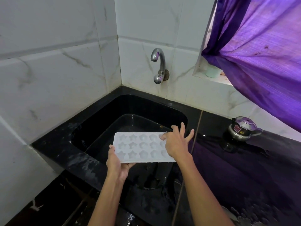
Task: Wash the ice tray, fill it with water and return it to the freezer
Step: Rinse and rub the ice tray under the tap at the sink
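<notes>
A white ice tray (pixel 140 146) with star and flower shaped cells is held level over the front of the black sink (pixel 101 115). My left hand (pixel 116 163) grips its near left corner from below, thumb on the rim. My right hand (pixel 176 142) lies on the tray's right end with fingers spread, fingertips on the cells there. A metal tap (pixel 158 62) sticks out of the tiled wall behind the sink; no water runs from it.
The black counter (pixel 228 160) around the sink is wet. A small steel pot with a lid (pixel 242 128) stands at the back right. A purple curtain (pixel 260 54) hangs over the window ledge, where a pale cup (pixel 212 71) sits.
</notes>
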`<move>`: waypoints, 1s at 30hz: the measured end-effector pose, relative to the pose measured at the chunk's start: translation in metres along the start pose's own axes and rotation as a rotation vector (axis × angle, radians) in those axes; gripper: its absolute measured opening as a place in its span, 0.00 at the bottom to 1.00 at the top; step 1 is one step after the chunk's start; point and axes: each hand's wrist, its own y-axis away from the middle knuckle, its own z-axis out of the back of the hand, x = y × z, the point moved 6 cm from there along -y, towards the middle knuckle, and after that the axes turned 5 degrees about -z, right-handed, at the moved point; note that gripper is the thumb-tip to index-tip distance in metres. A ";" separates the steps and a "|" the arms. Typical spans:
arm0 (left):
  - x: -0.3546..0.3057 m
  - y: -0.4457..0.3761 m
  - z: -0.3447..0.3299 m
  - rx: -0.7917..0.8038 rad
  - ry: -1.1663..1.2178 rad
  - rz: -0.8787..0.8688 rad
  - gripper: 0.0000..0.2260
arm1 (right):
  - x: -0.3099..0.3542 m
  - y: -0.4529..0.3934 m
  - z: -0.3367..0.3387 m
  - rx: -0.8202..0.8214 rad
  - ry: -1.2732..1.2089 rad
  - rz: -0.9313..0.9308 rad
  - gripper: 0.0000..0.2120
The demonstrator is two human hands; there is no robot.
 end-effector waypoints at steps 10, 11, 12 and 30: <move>-0.002 -0.006 0.001 -0.010 0.016 0.002 0.18 | 0.005 -0.003 -0.005 0.012 -0.039 -0.009 0.33; -0.002 -0.007 0.001 -0.011 0.020 0.003 0.18 | 0.005 -0.004 -0.005 0.001 -0.054 -0.014 0.32; -0.002 -0.007 0.001 -0.010 0.025 0.003 0.18 | 0.005 -0.005 -0.003 -0.014 -0.078 -0.020 0.30; 0.004 -0.009 -0.005 -0.018 0.032 0.016 0.18 | 0.028 -0.014 -0.013 0.026 -0.001 0.080 0.33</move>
